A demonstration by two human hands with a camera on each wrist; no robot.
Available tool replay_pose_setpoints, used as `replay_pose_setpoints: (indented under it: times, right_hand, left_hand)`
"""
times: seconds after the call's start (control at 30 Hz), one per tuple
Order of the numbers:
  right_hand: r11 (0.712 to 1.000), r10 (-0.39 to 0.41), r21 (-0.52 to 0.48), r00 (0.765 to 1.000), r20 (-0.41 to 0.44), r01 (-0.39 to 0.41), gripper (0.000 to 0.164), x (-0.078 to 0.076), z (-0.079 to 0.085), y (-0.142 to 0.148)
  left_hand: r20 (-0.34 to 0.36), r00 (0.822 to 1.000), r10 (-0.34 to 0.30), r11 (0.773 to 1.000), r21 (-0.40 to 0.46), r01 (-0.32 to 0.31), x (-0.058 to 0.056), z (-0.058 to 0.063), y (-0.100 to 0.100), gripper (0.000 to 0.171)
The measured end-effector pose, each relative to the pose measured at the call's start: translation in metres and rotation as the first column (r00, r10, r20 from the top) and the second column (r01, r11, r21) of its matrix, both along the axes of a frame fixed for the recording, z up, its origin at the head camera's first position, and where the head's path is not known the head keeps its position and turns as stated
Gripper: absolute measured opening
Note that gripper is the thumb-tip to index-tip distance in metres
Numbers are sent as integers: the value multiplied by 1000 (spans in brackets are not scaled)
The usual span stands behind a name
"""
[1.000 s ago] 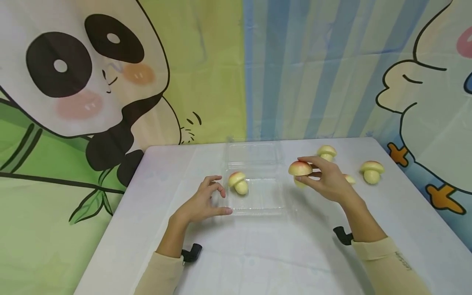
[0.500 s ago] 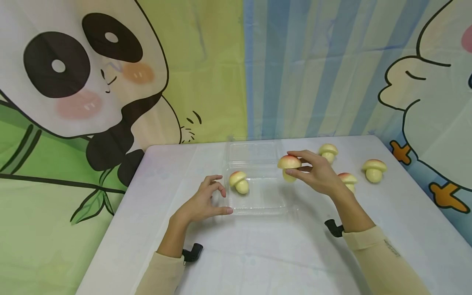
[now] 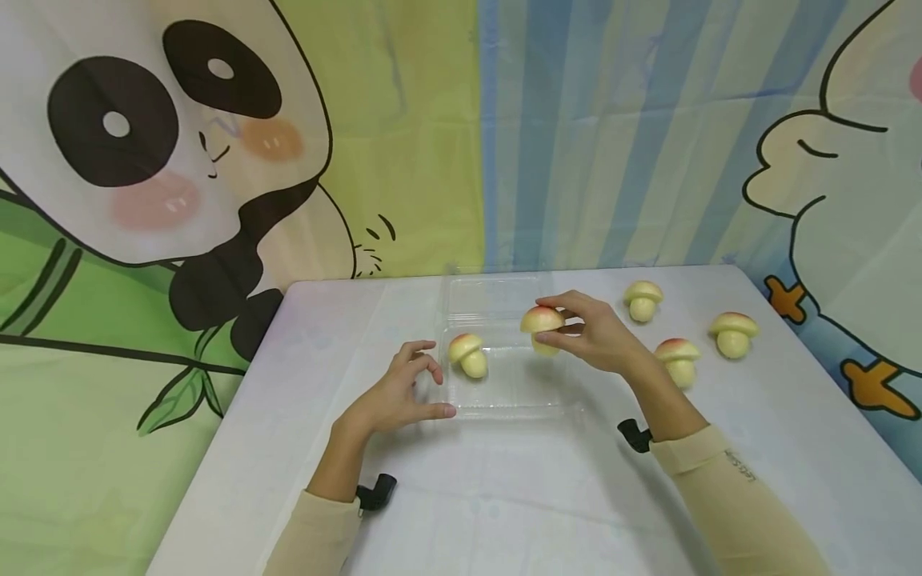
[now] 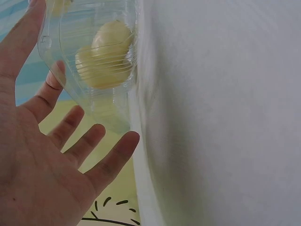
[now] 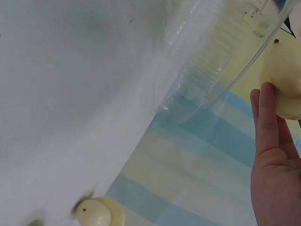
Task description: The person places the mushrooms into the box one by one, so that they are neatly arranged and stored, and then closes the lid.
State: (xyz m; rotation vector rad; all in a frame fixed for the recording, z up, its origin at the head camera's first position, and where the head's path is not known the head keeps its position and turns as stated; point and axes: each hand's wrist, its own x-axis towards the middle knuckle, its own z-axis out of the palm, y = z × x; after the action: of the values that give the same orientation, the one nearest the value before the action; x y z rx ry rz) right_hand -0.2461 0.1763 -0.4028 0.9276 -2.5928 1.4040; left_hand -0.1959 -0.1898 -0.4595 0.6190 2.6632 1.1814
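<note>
A clear plastic clamshell box lies on the table with its lid folded back. Inside, at the left end, a toy mushroom lies tilted, its yellow cap tinged red; the left wrist view shows the same mushroom through the box wall. My left hand is at the box's left side, fingers spread, thumb at the near left corner. Above the box's right part, my right hand pinches another toy mushroom by its cap, stem down. Its underside shows in the right wrist view.
To the right of the box, three more toy mushrooms stand on the white table: one at the back, one near my right forearm and one farther right. A cartoon-printed curtain hangs behind the table.
My right hand has carried its mushroom leftward, from beside the box to over its right part. The near-right mushroom has come out from behind the hand. My left hand has stayed put.
</note>
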Motion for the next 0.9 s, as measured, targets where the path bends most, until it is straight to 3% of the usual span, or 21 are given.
replay_pose_setpoints:
  times: [0.27, 0.47, 0.9]
  right_hand:
    - [1000, 5, 27, 999, 43, -6, 53, 1, -9, -16]
    - [998, -4, 60, 999, 54, 1, 53, -4, -8, -27]
    - [984, 0, 179, 999, 47, -8, 51, -10, -13, -43]
  left_hand:
    - [26, 1000, 6, 1000, -14, -5, 7, -3, 1, 59]
    - [-7, 1000, -10, 1000, -9, 10, 1, 4, 2, 58]
    - [-12, 1000, -4, 1000, -28, 3, 0, 1, 1, 60]
